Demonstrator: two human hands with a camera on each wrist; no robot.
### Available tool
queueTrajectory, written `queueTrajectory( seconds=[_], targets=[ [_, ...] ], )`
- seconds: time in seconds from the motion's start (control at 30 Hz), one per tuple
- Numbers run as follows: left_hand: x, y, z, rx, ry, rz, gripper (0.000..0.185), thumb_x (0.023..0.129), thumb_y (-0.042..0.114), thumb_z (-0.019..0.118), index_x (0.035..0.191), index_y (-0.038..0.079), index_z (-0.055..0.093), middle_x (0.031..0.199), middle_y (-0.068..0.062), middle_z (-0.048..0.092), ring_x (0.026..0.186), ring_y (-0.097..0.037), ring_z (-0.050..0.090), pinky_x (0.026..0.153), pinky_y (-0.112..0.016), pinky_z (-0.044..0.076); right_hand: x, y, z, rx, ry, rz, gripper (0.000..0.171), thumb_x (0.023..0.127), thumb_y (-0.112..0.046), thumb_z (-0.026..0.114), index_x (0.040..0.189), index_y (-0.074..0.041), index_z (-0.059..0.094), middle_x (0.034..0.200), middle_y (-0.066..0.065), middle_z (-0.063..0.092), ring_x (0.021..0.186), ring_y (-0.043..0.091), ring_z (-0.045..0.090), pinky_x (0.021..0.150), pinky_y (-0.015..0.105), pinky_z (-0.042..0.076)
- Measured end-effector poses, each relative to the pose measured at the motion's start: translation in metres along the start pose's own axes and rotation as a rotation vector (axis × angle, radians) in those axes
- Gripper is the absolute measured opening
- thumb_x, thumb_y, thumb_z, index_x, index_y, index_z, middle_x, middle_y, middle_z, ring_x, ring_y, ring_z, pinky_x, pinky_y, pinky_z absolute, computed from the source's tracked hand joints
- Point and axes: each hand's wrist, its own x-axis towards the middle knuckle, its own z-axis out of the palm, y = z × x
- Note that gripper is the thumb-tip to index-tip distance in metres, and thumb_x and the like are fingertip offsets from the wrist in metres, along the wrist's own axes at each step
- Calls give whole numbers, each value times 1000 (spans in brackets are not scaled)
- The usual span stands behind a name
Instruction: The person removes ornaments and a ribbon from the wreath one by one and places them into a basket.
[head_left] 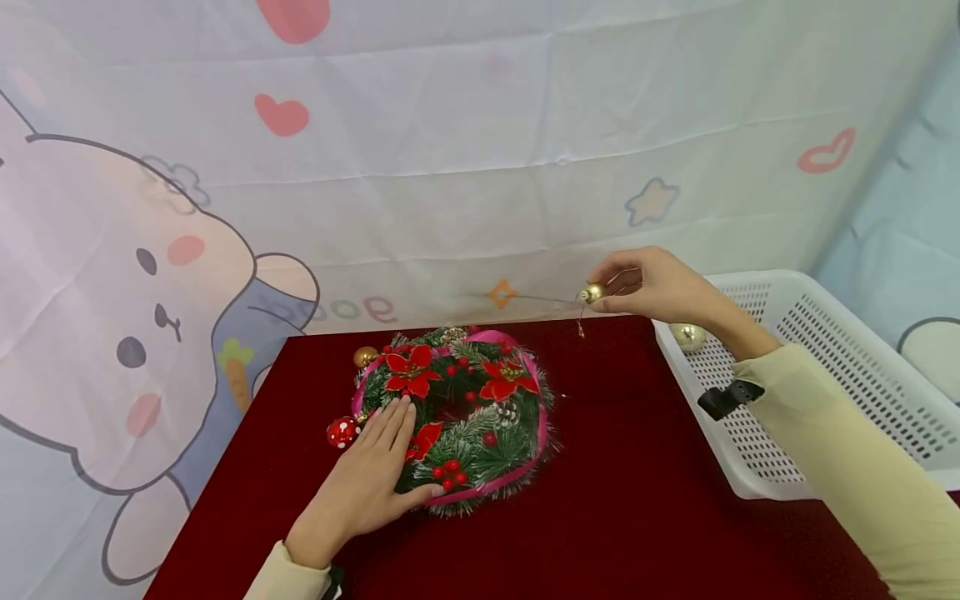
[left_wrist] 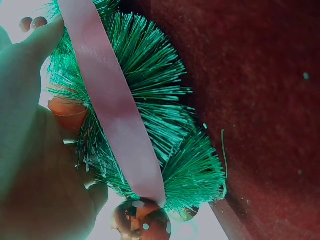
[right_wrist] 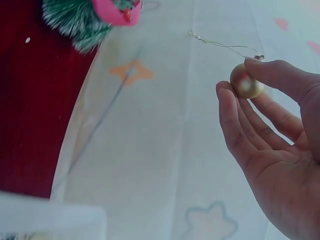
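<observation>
A green Christmas wreath [head_left: 465, 417] with red poinsettias, berries and a pink ribbon [left_wrist: 117, 115] lies on the dark red tabletop [head_left: 615, 500]. My left hand [head_left: 375, 475] rests flat on the wreath's left side, fingers straight. My right hand [head_left: 645, 283] is raised above the table's far right, pinching a small gold bauble [head_left: 592, 292] between thumb and fingertips; a thin wire [right_wrist: 220, 44] trails from the gold bauble [right_wrist: 246, 81]. A red spotted mushroom ornament [head_left: 341, 432] and a gold ball [head_left: 364, 357] sit at the wreath's left edge.
A white perforated plastic basket [head_left: 825, 333] stands at the table's right edge with another gold bauble [head_left: 688, 336] inside. A cartoon-printed cloth backdrop [head_left: 450, 167] hangs behind the table. Bare red tabletop lies in front of and to the right of the wreath.
</observation>
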Motion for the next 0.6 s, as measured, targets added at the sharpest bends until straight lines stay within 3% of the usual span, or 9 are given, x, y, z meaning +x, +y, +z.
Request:
queueTrajectory(
  seconds=[0.33, 0.6],
  targets=[
    [-2, 3, -1, -15, -2, 2, 110, 95, 79, 53, 166, 0, 25, 176, -17, 20, 164, -38, 20, 134, -54, 23, -27, 23, -26, -99, 47, 98, 28, 94, -22, 82, 118, -11, 75, 114, 6, 80, 106, 15, 76, 85, 15, 56],
    [-5, 4, -2, -17, -3, -2, 110, 94, 79, 53, 166, 0, 25, 176, -17, 20, 165, -37, 21, 134, -54, 23, -45, 50, -43, -124, 69, 150, 29, 93, -18, 82, 118, -6, 73, 109, 7, 79, 89, -4, 71, 80, 13, 56]
  ],
)
